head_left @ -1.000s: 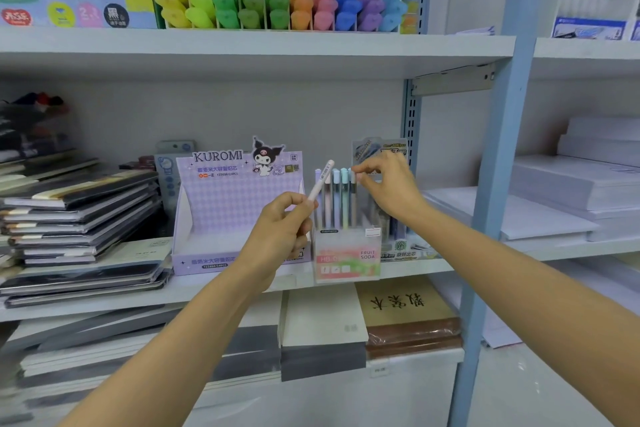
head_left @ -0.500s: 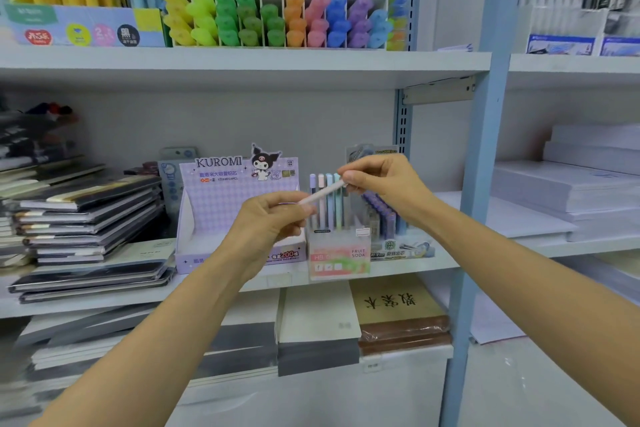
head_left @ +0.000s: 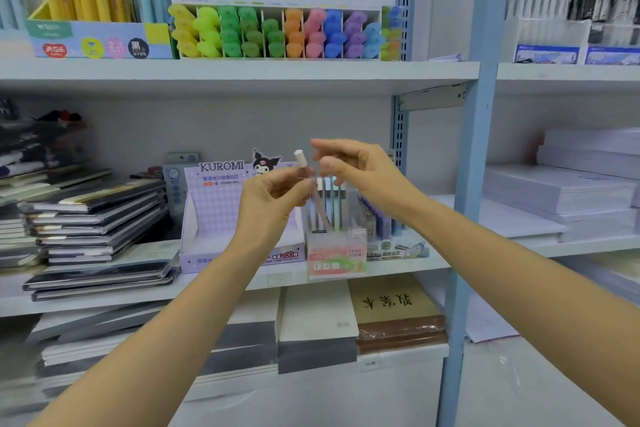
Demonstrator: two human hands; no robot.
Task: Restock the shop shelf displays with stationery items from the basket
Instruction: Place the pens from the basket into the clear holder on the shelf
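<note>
One head-worn wide-angle cam, fwd-facing, close to shelves [head_left: 242, 74], roughly mid-shelf level.

Dark notebooks [head_left: 97, 215] lie stacked, white paper reams [head_left: 568, 191] well apart.

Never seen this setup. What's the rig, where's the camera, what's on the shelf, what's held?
No machine here: a person's two bare hands, filmed by one wide-angle camera worn on the head, looking forward and down. Every picture comes from it. The left hand pinches a pale pen, tilted, in front of the clear Fruit Soda pen holder. The right hand hovers beside the pen's white end, its grip relaxed, holding nothing. On the shelf also stand a purple Kuromi box and stacked notebooks; highlighters fill the shelf above.
</note>
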